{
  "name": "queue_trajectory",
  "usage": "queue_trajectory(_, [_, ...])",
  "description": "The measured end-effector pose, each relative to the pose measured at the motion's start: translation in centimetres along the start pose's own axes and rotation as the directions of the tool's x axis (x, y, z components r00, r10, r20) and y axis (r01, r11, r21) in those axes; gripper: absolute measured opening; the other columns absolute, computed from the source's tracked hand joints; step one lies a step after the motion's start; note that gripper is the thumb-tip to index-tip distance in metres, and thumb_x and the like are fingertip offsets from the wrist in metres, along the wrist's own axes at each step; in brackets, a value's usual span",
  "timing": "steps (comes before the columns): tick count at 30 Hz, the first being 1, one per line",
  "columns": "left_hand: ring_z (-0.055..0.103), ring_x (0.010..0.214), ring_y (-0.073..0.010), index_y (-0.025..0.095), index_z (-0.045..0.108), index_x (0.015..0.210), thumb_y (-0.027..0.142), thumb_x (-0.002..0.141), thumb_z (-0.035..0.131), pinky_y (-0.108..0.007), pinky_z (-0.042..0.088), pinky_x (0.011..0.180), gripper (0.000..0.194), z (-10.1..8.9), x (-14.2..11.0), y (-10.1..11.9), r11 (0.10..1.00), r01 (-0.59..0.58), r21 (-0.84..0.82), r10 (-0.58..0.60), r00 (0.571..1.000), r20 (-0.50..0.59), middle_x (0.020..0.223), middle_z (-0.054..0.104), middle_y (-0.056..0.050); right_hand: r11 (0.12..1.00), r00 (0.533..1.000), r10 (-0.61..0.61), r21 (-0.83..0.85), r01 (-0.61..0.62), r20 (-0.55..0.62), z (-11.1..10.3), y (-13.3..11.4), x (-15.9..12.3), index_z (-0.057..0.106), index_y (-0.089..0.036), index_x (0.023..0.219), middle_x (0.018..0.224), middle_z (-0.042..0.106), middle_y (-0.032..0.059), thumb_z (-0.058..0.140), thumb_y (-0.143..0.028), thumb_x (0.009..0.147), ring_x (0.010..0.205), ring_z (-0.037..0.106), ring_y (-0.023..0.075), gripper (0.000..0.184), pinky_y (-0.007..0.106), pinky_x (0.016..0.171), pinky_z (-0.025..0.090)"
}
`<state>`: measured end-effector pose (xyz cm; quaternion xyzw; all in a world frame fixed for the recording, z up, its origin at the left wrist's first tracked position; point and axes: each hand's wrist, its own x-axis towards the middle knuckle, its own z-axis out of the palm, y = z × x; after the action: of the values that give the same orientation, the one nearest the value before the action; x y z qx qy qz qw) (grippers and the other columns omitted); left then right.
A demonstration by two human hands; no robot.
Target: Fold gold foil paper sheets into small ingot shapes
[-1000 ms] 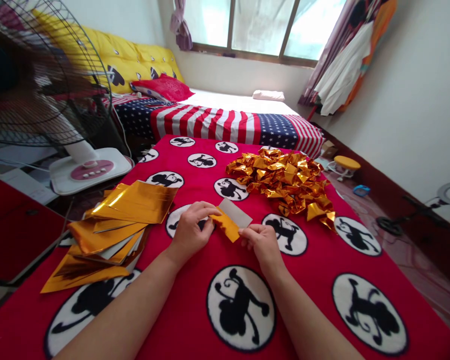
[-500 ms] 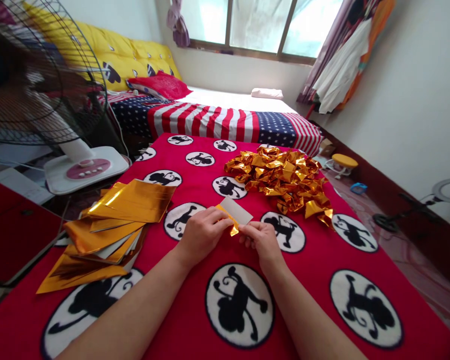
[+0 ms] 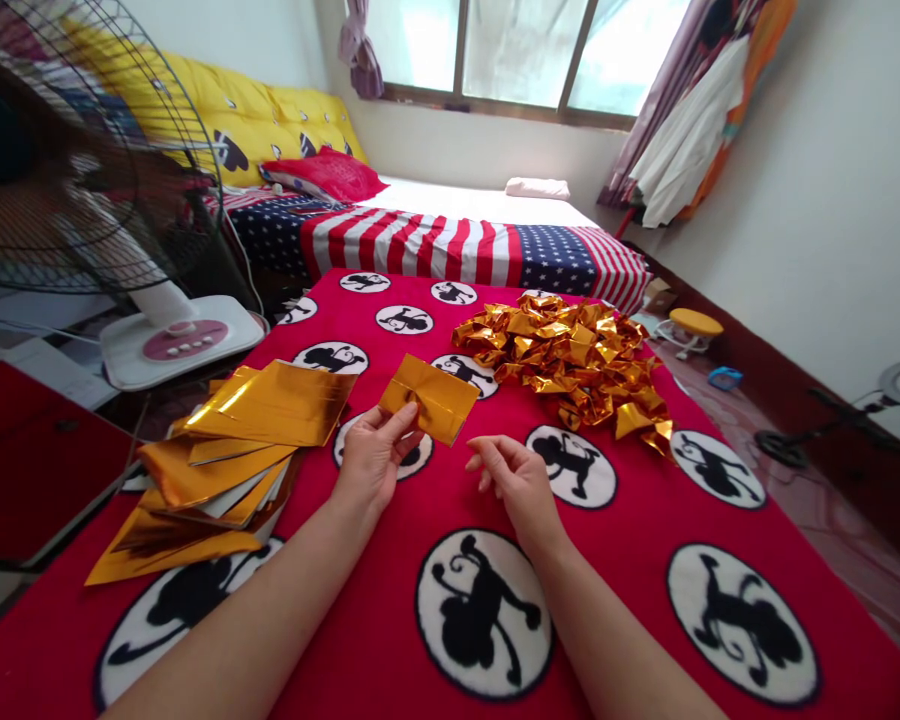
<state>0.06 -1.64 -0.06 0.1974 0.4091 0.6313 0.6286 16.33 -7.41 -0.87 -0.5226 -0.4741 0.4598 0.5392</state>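
A sheet of gold foil paper (image 3: 436,392) is tilted with its shiny face up, a crease running across it. My left hand (image 3: 375,450) pinches its lower left edge between thumb and fingers. Just off the sheet's lower right corner is my right hand (image 3: 514,480), its fingers loosely bent and slightly apart, with nothing visible in them. A fanned stack of gold foil paper (image 3: 270,405) lies to the left of my left hand. Beyond my right hand spreads a heap of folded gold foil pieces (image 3: 570,350).
A red cloth with monkey prints (image 3: 360,620) covers the work surface. A white-based fan (image 3: 180,340) stands at the left, beside a red panel (image 3: 37,460). Behind is a bed with a star-and-stripe cover (image 3: 450,245). An orange-topped stool (image 3: 694,322) stands at the right.
The paper was partly folded with its pale side up and both hands on it. Now it is spread wider, gold side up, in my left hand alone; my right hand has let go.
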Motion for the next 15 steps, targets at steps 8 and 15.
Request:
queue_trajectory(8, [0.065,0.064,-0.0115,0.012,0.071,0.084,0.026,0.048,0.089,-0.018,0.052,0.052,0.043,0.4,-1.2,-0.7,0.989,-0.025,0.147,0.014,0.997,0.072,0.083,0.073,-0.004,0.993,1.0,0.025,0.117,-0.024,-0.006,0.0,-0.4,-0.3,0.067,-0.018,0.088,0.075,0.07,0.0017,0.075,-0.045,0.071,0.05,0.054,0.0088,0.033,0.019,0.042,0.036])
queue_trajectory(15, [0.069,0.074,-0.016,0.012,0.07,0.09,0.028,0.053,0.086,-0.024,0.056,0.063,0.044,0.9,-2.2,-1.1,0.985,-0.001,0.173,-0.031,0.982,0.185,0.089,0.074,-0.006,0.983,0.997,0.08,0.164,-0.079,-0.004,0.0,-0.4,-0.3,0.071,-0.015,0.082,0.069,0.07,0.0021,0.079,-0.04,0.066,0.052,0.055,0.0102,0.03,0.021,0.048,0.041])
